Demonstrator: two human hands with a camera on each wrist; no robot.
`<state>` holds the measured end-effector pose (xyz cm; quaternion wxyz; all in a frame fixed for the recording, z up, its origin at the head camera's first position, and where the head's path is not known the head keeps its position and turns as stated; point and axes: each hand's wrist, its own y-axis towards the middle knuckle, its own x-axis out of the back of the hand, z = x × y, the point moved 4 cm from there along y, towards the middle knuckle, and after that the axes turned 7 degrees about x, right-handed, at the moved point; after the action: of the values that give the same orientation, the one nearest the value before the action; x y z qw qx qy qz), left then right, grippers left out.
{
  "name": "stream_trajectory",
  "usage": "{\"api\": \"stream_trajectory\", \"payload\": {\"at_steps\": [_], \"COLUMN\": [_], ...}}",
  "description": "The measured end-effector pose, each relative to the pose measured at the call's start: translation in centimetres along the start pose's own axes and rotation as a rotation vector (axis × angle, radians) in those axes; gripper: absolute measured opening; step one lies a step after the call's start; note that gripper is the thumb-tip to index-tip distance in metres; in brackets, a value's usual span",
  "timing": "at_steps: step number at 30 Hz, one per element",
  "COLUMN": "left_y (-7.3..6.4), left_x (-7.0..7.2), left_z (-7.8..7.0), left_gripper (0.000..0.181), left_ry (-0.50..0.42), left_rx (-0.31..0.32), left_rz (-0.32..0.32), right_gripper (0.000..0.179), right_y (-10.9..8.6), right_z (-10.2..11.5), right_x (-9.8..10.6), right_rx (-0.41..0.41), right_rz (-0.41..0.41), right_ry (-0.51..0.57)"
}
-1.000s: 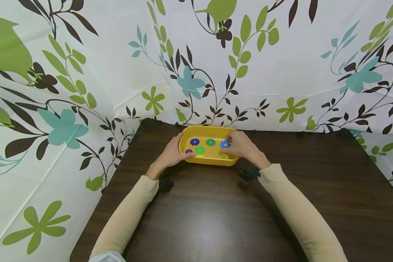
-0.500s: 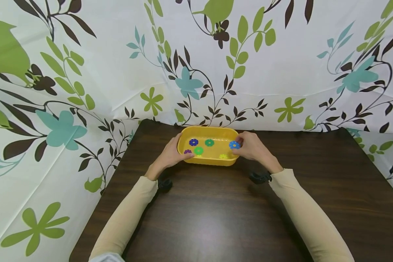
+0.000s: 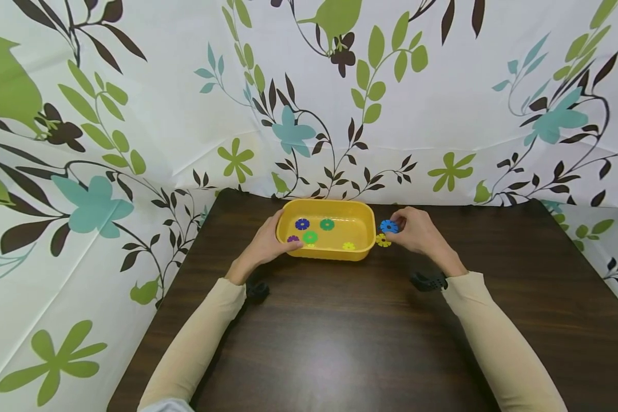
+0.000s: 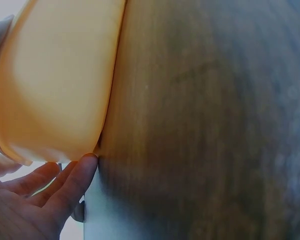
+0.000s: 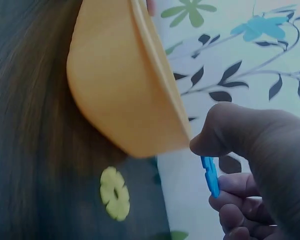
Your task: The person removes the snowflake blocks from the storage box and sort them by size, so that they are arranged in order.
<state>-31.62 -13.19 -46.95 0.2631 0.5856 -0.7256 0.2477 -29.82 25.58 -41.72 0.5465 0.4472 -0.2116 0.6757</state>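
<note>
My right hand (image 3: pixel 419 232) pinches a blue notched disc (image 3: pixel 388 226), shaped like a flower, between thumb and fingers just right of the yellow tray (image 3: pixel 325 253). In the right wrist view the blue disc (image 5: pixel 210 176) appears edge-on. On the table below lies a yellow notched disc (image 5: pixel 115 194), close to the tray's right end. My left hand (image 3: pixel 269 240) grips the tray's left end, thumb over the rim; the left wrist view shows its fingers (image 4: pixel 72 185) against the outer wall. Inside the tray are a dark blue disc (image 3: pixel 302 224), a teal disc (image 3: pixel 327 224) and several others.
The dark wooden table (image 3: pixel 314 332) extends in front of the tray and to its right. A patterned curtain (image 3: pixel 309 166) hangs just behind the table's far edge and along the left side.
My right hand has carried the blue disc from over the tray's right end to the right, past the rim. The yellow disc on the table has come into sight. My left hand keeps its grip.
</note>
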Motion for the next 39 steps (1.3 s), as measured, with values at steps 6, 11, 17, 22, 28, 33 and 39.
{"api": "stream_trajectory", "payload": {"at_steps": [6, 11, 17, 22, 28, 33, 39], "left_y": [-0.1, -0.1, 0.0, 0.0, 0.0, 0.1, 0.2], "left_x": [0.1, 0.1, 0.0, 0.0, 0.0, 0.0, -0.1], "left_z": [0.2, 0.3, 0.4, 0.4, 0.4, 0.3, 0.2], "left_gripper": [0.123, 0.123, 0.122, 0.121, 0.121, 0.12, 0.12], "left_ry": [0.017, 0.012, 0.007, 0.003, 0.009, 0.006, 0.006], "left_rx": [0.015, 0.017, 0.017, 0.016, 0.018, 0.03, 0.025], "left_rz": [0.005, 0.01, 0.017, 0.014, 0.012, 0.014, 0.012], "right_gripper": [0.04, 0.042, 0.044, 0.044, 0.042, 0.043, 0.046], "right_y": [-0.6, -1.0, -1.2, -1.3, -1.4, -1.4, -1.4], "right_z": [-1.8, -3.2, -4.7, -5.5, -6.1, -6.3, -6.8], "right_x": [-0.2, -0.6, -1.3, -1.5, -1.8, -1.6, -1.5], "right_rx": [-0.025, -0.056, -0.082, -0.091, -0.118, -0.149, -0.173], "right_rz": [0.001, 0.025, 0.066, 0.098, 0.13, 0.164, 0.186], "right_ry": [-0.014, -0.028, -0.03, -0.021, -0.02, -0.008, -0.003]}}
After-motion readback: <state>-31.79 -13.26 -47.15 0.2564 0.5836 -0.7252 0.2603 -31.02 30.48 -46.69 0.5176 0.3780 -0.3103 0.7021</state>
